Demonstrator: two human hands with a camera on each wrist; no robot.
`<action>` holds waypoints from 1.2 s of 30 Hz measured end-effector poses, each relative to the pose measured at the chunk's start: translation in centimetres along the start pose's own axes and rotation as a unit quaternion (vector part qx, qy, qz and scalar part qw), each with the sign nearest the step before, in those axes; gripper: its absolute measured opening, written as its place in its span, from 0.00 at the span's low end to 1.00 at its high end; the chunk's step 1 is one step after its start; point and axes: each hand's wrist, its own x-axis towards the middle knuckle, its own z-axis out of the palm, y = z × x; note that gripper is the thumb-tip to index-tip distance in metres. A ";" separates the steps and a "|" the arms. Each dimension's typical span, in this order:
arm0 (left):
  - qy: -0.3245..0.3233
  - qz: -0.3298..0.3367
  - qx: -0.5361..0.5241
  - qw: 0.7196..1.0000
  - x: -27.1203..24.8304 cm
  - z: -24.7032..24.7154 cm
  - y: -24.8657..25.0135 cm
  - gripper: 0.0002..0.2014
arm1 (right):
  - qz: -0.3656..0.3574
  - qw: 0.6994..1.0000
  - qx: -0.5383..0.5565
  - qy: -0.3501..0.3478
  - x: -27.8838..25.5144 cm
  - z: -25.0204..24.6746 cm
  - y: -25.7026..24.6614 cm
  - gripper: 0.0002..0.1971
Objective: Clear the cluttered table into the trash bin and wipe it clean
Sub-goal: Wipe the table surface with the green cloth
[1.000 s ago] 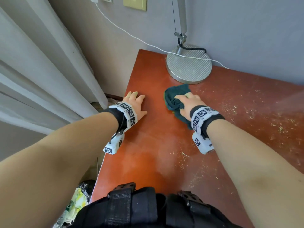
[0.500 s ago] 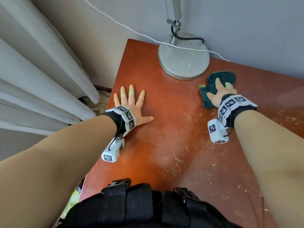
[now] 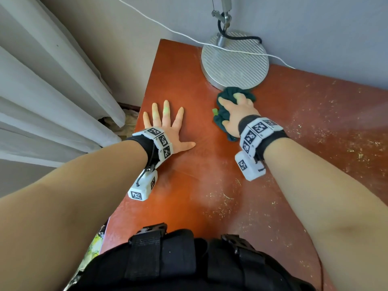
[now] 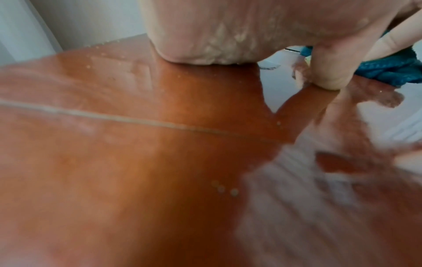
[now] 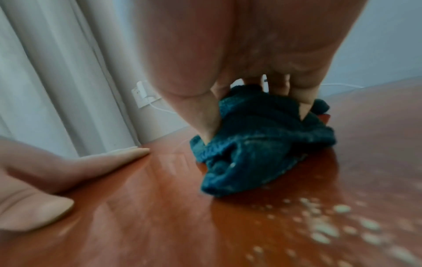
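Note:
A bunched dark teal cloth (image 3: 223,120) lies on the red-brown table (image 3: 189,185), just in front of the lamp base. My right hand (image 3: 237,111) grips it from above, with fingers and thumb dug into the folds of the cloth (image 5: 251,144). My left hand (image 3: 165,124) lies flat on the table near its left edge, fingers spread and holding nothing. In the left wrist view its thumb (image 4: 328,72) presses the wood, and the cloth (image 4: 392,70) shows beyond it. Pale crumbs (image 3: 336,133) dot the table's right side and front.
A round ribbed metal lamp base (image 3: 235,61) stands at the back against the wall, with a white cable (image 3: 168,28) running across it. White curtains (image 3: 52,91) hang left of the table. A bag with trash (image 3: 94,244) shows below the table's left edge.
My right hand swept the cloth from the table's middle to the right of the lamp base, then back left to the front of the base. My left hand stayed flat, fingers spreading.

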 end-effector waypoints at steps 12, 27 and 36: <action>-0.036 0.025 -0.009 0.999 -0.3 -0.8 -0.6 0.66 | -0.219 0.957 -0.050 -0.185 -4.7 -0.3 0.1 0.27; -0.032 0.022 0.006 0.999 -0.2 -0.7 -0.5 0.68 | -0.061 0.996 -0.026 0.055 2.8 -0.4 -3.4 0.24; -0.043 0.026 0.009 0.999 -0.5 -1.3 -0.5 0.67 | -0.184 0.973 -0.082 -0.109 -4.3 -0.2 -0.1 0.20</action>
